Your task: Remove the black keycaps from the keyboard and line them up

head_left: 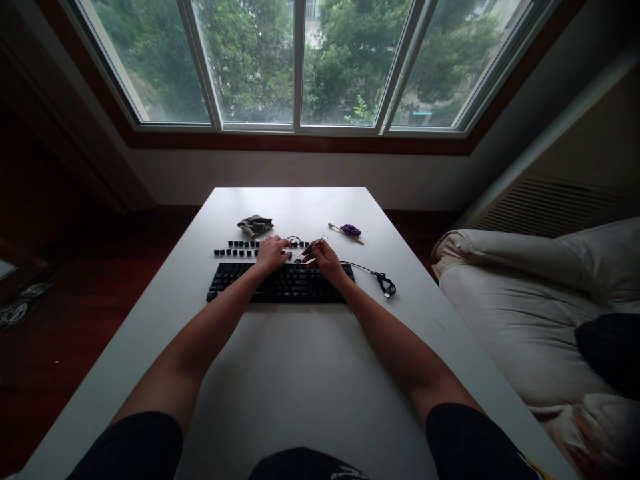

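Observation:
A black keyboard (285, 290) lies across the white table in front of me, under my forearms. Behind it, loose black keycaps (235, 253) are set out in two rows. My left hand (273, 254) rests over the right part of these rows, its fingers and thumb apart; whether a keycap is under them is hidden. Just above the keyboard's back edge, my right hand (327, 260) grips a small dark tool with thin shiny wire, which looks like a keycap puller (309, 252). A dark wire loop (294, 240) lies between the hands.
A crumpled grey cloth (255, 225) lies at the back left of the table (300, 367). At the back right are a purple bristly thing (351, 230) and a thin stick-like brush (336, 227). A bundled black USB cable (384, 283) sits right of the keyboard. A sofa (495, 320) stands beside the table.

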{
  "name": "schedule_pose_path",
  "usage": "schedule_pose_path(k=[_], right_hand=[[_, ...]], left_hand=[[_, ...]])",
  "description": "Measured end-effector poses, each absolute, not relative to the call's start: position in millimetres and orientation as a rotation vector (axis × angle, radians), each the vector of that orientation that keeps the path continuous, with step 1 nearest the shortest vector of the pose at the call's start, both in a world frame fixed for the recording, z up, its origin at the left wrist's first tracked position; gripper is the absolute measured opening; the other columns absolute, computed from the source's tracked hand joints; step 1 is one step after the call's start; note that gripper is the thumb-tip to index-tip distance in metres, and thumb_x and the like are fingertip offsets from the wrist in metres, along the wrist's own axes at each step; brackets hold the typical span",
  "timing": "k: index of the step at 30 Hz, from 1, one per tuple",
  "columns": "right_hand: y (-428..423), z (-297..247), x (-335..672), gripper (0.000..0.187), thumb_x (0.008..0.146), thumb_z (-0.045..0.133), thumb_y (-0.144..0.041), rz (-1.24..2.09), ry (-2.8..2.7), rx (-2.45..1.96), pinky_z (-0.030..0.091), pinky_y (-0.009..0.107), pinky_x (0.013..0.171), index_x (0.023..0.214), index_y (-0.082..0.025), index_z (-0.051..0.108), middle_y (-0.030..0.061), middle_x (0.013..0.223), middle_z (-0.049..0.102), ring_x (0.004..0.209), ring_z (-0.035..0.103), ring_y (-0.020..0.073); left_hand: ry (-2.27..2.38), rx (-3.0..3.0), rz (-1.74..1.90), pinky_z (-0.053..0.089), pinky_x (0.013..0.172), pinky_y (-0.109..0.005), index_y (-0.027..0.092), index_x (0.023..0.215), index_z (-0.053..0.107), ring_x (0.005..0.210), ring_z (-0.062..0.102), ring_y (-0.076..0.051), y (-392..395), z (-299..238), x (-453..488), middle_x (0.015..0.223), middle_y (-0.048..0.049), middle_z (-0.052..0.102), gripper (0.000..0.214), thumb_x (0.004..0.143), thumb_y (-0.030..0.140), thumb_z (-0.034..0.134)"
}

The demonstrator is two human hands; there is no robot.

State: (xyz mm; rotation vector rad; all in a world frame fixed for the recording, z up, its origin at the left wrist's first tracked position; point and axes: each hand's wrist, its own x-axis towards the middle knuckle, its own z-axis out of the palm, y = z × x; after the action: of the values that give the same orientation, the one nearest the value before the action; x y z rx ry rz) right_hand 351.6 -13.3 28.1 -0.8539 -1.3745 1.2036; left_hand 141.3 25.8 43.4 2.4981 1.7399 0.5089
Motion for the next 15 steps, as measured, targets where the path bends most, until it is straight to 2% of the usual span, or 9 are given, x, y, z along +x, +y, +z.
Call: schedule_pose_path(k=[4,9,15], right_hand=[[-16,32,348,0.033,0.09,0.061,-0.051,1.17,-1.489,-0.879,0.057,0.027,0.059,0.107,-0.023,0.054,0.0028,0.09,0.071,0.072,0.073,0.0172],[-22,37,340,0.019,0.093,0.06,-0.039,0.958,-1.676,-1.018,0.055,0.028,0.062,0.104,-0.023,0.063,0.002,0.083,0.075,0.068,0.072,0.0175],[-23,40,332,0.013,0.094,0.06,-0.035,0.877,-1.759,-1.085,0.053,0.03,0.066,0.098,-0.024,0.065,0.0014,0.082,0.076,0.068,0.072,0.019]], left_hand=[[1.726,2.475,0.601,0.041,0.097,-0.043,0.027,0.113,0.073,0.111,0.056,-0.03,21,46,130,0.114,-0.0081,0.069,0.027,0.088,0.034,0.065],[1.719,2.439,0.624,0.04,0.096,-0.042,0.027,0.11,0.074,0.112,0.056,-0.031,7,52,123,0.114,-0.0072,0.071,0.023,0.091,0.036,0.064],[1.682,2.47,0.57,0.039,0.097,-0.042,0.027,0.107,0.075,0.11,0.057,-0.029,-11,50,125,0.111,-0.007,0.073,0.021,0.095,0.033,0.059]])
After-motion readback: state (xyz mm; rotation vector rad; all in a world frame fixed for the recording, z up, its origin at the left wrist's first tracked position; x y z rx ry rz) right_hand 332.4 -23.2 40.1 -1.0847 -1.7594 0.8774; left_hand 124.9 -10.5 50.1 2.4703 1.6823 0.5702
